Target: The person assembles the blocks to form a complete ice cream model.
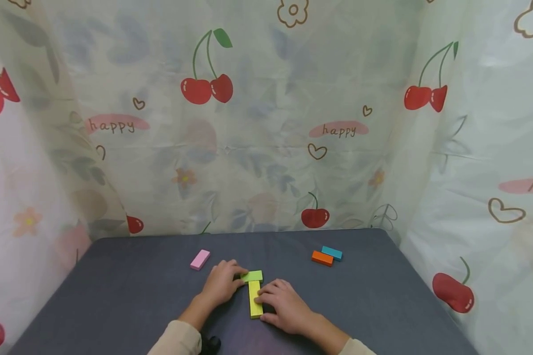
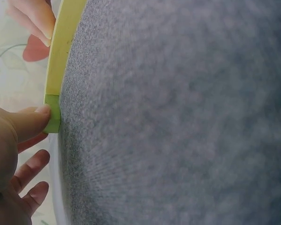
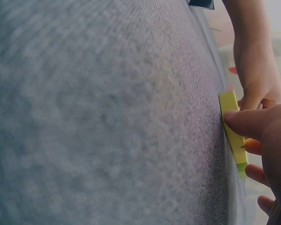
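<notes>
On the dark table lies a long yellow block (image 1: 255,296), with a shorter green block (image 1: 254,276) set crosswise against its far end, so the two form a T. My left hand (image 1: 222,282) pinches the left end of the green block between thumb and index finger; the left wrist view shows the thumb (image 2: 34,119) on it and the other fingers spread. From the right, my right hand (image 1: 287,306) holds the yellow block, its thumb (image 3: 243,121) at the near end and its fingers along the side. Part of that grip is hidden.
A pink block (image 1: 200,260) lies at the back left. Further right, an orange block (image 1: 322,258) and a blue block (image 1: 332,253) lie side by side. Behind the dark table (image 1: 115,296) hangs a cherry-print curtain (image 1: 257,113), which also runs along both sides.
</notes>
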A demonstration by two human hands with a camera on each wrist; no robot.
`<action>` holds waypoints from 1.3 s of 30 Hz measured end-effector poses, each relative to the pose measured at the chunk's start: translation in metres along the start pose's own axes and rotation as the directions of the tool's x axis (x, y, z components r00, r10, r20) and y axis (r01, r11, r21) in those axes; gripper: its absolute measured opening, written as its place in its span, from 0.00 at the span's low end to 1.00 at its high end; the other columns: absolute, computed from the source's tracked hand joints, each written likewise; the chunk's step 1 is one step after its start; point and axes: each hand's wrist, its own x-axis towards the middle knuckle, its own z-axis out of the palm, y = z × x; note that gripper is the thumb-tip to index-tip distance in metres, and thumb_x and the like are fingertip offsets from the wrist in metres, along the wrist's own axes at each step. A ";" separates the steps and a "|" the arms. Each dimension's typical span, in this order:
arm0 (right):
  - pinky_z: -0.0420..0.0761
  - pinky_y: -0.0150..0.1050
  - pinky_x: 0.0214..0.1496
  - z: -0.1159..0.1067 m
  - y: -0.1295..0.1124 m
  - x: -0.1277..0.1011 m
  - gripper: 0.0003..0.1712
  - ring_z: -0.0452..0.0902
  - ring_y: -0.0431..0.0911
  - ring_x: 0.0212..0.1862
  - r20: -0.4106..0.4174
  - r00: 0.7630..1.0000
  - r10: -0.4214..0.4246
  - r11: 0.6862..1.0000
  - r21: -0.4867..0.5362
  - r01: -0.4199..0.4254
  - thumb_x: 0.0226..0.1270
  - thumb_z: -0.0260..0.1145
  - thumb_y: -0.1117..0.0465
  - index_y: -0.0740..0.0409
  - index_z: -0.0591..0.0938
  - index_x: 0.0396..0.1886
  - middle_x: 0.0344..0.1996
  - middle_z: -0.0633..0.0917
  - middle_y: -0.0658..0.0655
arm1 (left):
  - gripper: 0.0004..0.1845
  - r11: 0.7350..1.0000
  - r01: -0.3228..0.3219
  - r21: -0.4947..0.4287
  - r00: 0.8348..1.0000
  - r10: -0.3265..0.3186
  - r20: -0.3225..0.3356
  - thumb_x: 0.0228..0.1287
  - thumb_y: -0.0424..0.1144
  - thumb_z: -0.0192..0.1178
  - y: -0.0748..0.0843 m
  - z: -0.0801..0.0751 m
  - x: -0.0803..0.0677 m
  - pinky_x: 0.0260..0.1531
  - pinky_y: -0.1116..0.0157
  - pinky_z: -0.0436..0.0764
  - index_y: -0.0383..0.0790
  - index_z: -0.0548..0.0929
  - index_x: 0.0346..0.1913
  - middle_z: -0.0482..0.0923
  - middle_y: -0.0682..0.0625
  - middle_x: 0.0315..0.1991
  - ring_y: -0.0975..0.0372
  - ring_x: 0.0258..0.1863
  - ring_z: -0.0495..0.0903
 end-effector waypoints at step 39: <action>0.62 0.59 0.63 -0.017 0.022 -0.016 0.17 0.69 0.46 0.58 -0.161 0.971 0.178 0.980 0.118 -0.160 0.62 0.71 0.51 0.47 0.86 0.50 0.52 0.82 0.44 | 0.26 0.997 -0.068 0.030 0.983 0.062 0.170 0.56 0.60 0.66 0.022 -0.009 -0.022 0.48 0.48 0.68 0.54 0.83 0.57 0.78 0.53 0.58 0.52 0.56 0.71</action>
